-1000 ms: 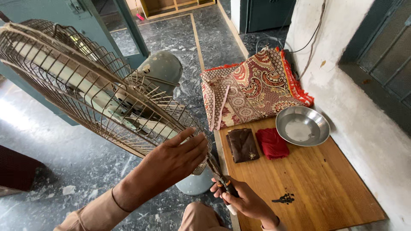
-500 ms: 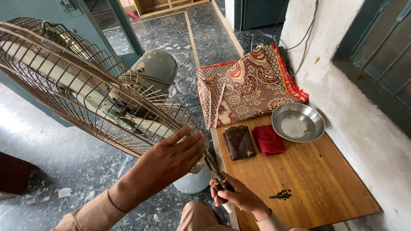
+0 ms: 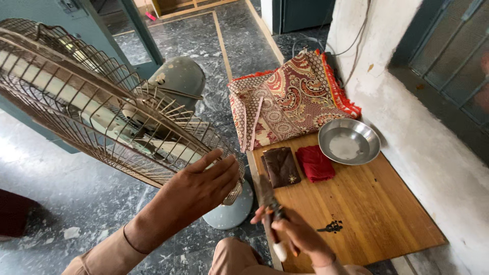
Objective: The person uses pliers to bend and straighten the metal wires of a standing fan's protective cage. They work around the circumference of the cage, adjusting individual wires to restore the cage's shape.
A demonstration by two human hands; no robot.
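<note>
While our left hand (image 3: 204,186) rests flat, fingers spread, on the fan's wire guard (image 3: 102,112) at frame left, our right hand (image 3: 293,234), grip clamped on a screwdriver (image 3: 270,214) at lower centre, should keep the tip square.

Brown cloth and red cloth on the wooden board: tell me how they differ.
The brown cloth is dark, folded into a flat neat rectangle with a small pale mark; the red cloth is bright, plain and more loosely bunched. The brown cloth lies nearer the fan cage; the red cloth lies nearer the metal bowl. Both rest side by side on the wooden board, touched by neither hand.
</note>
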